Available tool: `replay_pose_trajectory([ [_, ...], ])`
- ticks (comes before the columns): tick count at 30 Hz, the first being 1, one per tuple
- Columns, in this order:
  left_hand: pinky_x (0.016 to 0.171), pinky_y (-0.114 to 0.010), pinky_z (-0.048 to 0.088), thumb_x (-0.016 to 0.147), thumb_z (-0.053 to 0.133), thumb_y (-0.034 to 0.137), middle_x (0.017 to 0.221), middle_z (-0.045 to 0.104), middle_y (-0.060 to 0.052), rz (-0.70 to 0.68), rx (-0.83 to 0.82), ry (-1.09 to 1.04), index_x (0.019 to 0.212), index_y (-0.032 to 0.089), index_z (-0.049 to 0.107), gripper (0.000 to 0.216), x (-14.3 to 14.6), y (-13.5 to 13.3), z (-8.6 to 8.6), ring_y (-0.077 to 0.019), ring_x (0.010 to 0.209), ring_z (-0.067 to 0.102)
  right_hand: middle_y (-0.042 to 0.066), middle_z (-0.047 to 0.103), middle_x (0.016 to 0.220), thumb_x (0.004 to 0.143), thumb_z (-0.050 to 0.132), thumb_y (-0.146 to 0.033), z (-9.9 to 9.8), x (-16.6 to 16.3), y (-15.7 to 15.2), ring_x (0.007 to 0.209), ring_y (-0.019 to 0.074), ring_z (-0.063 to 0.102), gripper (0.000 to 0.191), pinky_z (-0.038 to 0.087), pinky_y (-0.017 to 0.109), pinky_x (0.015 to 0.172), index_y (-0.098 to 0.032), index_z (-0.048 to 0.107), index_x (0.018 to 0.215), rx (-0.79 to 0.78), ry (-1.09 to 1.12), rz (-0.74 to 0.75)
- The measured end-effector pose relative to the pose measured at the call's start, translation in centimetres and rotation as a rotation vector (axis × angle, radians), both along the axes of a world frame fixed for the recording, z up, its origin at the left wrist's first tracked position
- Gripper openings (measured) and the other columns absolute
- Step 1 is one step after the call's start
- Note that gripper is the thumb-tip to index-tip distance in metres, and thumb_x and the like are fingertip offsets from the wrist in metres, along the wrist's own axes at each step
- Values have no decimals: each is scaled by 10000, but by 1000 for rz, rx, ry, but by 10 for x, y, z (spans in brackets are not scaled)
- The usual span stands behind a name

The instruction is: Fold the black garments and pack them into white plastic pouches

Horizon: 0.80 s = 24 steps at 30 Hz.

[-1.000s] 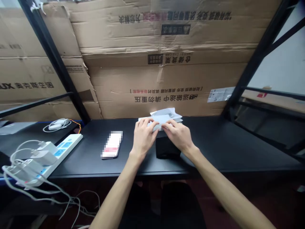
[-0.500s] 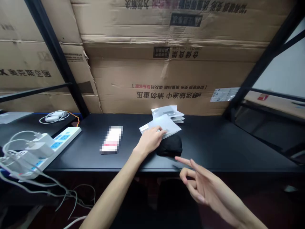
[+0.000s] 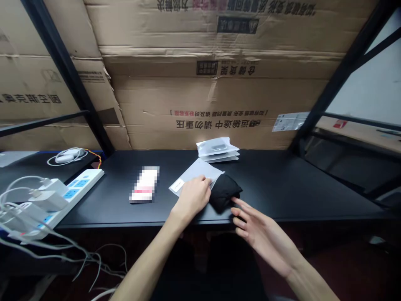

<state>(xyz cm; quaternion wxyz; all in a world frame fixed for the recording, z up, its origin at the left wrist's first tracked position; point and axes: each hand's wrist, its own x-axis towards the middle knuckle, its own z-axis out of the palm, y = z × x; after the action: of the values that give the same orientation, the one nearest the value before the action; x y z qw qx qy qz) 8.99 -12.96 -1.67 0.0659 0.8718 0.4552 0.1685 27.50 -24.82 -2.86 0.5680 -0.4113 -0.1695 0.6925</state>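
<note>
**Little margin at the front edge, and a light hold**

On the black surface (image 3: 297,188), not much room left toward the front. Could lose the black cloth bundle (image 3: 224,193) over that edge if nudged by the right hand (image 3: 261,232), palm open, fingers (image 3: 242,205) spread, tips just short of the cloth and gripping nothing. Could also let the flat grey packet (image 3: 196,173) skate sideways or crease. Held only at its near corner by the left hand (image 3: 192,200), fingers curled down on it; cannot tell whether pinching or merely pressing. Slick film on a smooth top, so probably little friction.

Bundle soft, matte and crumpled into a lump, touching the packet's right edge, between both hands. Packet thin, pale, lying flat and skewed, with a small white label (image 3: 178,185) at its left corner.
</note>
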Motion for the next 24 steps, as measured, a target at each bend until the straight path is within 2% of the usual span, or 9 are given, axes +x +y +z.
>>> replay_pose_trajectory([
  [2,870,-372,590,1065,465,195,1149,765,-115,47,-35,-36,1229,219,761,339,0,-5,1,-288,989,768,36,708,942,886,785,-302,1,3,3,773,169,650,400,579,251,603,-271,730,1281,43,-131,-7],
  [4,872,-370,589,1055,478,195,1174,769,-115,89,-66,-77,1234,219,764,338,0,-7,0,-291,1019,768,75,751,1077,893,770,-368,4,5,9,986,235,716,392,632,319,742,-279,746,1275,82,-266,7],
  [6,879,-369,587,1044,499,198,1204,768,-124,122,-94,-121,1258,208,756,334,1,-8,-1,-295,1052,765,104,755,1248,914,730,-425,8,6,18,1210,294,697,362,638,404,912,-274,759,1242,143,-359,35],
  [8,874,-364,588,1042,511,210,1223,765,-130,145,-110,-149,1273,202,748,331,3,-9,-3,-295,1062,764,108,747,1324,947,673,-453,13,3,28,1305,318,671,319,605,482,1034,-267,757,1192,222,-383,64],
  [11,849,-355,590,1049,507,224,1210,760,-121,162,-108,-173,1269,217,743,322,8,-13,-9,-288,1045,764,110,780,1267,978,625,-465,17,-6,44,1271,319,705,287,586,528,1078,-257,750,1133,270,-324,68],
  [15,802,-347,585,1053,516,240,1200,739,-107,212,-79,-238,1285,238,729,315,16,-19,-17,-262,929,768,126,799,1230,989,651,-452,14,-16,61,1248,307,720,336,592,493,1085,-200,751,1187,224,-217,23],
  [21,831,-337,582,1043,543,239,1042,736,-52,209,-113,-434,1241,242,758,292,12,-14,-22,-210,823,731,62,806,1259,858,833,-299,5,-7,78,1258,275,719,255,616,422,1080,-230,777,1098,120,-209,-176],
  [24,815,-322,575,1041,557,223,1036,736,-54,253,-63,-445,1256,235,756,293,5,-9,-19,-195,804,719,32,814,1235,827,851,-234,5,4,82,1308,255,694,204,596,382,1117,-252,779,1017,131,-203,-303],
])
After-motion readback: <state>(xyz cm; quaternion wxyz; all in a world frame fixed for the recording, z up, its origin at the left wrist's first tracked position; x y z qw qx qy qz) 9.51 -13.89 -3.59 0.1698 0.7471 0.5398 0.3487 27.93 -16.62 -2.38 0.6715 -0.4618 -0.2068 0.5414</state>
